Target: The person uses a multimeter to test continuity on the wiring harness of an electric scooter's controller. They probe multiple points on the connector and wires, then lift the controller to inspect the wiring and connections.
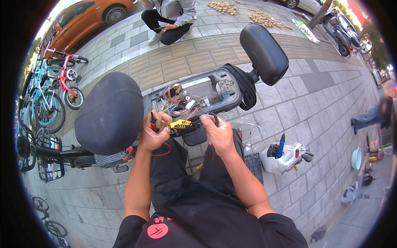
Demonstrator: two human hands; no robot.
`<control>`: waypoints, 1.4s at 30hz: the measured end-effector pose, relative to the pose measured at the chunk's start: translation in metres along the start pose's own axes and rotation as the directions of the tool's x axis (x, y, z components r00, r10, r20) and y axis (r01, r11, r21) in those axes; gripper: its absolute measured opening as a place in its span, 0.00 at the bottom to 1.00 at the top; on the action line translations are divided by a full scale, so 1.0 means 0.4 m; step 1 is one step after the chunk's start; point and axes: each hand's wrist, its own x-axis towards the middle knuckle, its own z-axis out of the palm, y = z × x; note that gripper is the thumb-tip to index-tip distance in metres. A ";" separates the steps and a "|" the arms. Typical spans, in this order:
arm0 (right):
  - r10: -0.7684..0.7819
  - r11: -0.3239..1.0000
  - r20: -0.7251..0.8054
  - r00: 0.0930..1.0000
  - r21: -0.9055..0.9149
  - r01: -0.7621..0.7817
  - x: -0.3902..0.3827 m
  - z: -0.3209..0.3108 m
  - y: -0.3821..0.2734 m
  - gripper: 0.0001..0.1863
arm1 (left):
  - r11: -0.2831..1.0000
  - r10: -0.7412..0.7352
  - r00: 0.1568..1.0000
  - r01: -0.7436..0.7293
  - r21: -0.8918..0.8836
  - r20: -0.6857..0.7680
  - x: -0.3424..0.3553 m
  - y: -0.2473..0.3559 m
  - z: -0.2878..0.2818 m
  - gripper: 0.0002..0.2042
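Observation:
My left hand (152, 135) pinches a slim red-and-black probe (154, 122), with a red lead (164, 151) curving below it. Right beside its fingers is a yellow-and-black connector block (180, 123). My right hand (219, 134) grips something black (214, 119), perhaps a cable or strap, at the near edge of an open scooter compartment (230, 91). Inside lie tangled coloured wires (175, 101) and a ribbed metal box (196, 84). A black seat (108, 111) is at the compartment's left; a black backrest (263, 53) rises at its back right.
A person (167, 22) crouches ahead. Bicycles (51, 107), an orange car (82, 16) and brown piles (223, 7) surround the paved sidewalk (310, 120). A white tool container (271, 163) stands at lower right, near a cyan basin (357, 158). Another person's legs (364, 118) show at right.

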 end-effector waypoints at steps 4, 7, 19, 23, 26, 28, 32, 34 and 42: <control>0.076 0.981 0.067 0.995 0.172 -0.086 0.014 0.001 0.021 0.12 | 0.999 -0.013 1.000 0.013 -0.043 0.007 -0.001 0.010 0.004 0.19; 0.018 0.982 0.039 0.999 0.189 -0.025 -0.004 0.004 0.039 0.11 | 0.995 -0.018 1.000 0.017 -0.097 -0.007 -0.004 0.005 0.004 0.19; -0.132 0.973 0.010 0.991 0.190 0.128 -0.020 -0.037 0.130 0.11 | 1.000 0.021 0.998 -0.022 0.001 0.067 -0.001 0.023 -0.001 0.21; -0.117 0.972 -0.008 0.993 0.203 0.116 -0.021 -0.038 0.130 0.10 | 0.999 0.026 0.995 -0.024 -0.025 0.094 0.002 0.028 0.002 0.21; -0.125 0.970 -0.005 0.992 0.209 0.123 -0.021 -0.037 0.131 0.10 | 0.999 0.018 0.994 -0.015 -0.033 0.111 0.001 0.023 -0.001 0.21; -0.118 0.969 0.002 0.993 0.219 0.115 -0.022 -0.035 0.127 0.10 | 0.999 0.017 0.994 -0.013 -0.036 0.105 0.001 0.025 -0.001 0.21; -0.113 0.973 0.004 0.994 0.205 0.110 -0.018 -0.037 0.125 0.10 | 0.999 0.016 0.996 -0.014 -0.030 0.091 0.003 0.023 0.000 0.21; -0.107 0.973 0.009 0.994 0.208 0.103 -0.016 -0.039 0.117 0.11 | 0.999 0.022 0.997 -0.021 -0.027 0.073 0.004 0.008 0.000 0.21; -0.005 0.957 -0.018 1.000 0.289 0.010 -0.002 -0.037 0.060 0.12 | 0.998 -0.058 0.990 0.057 -0.011 -0.127 0.037 0.036 0.064 0.22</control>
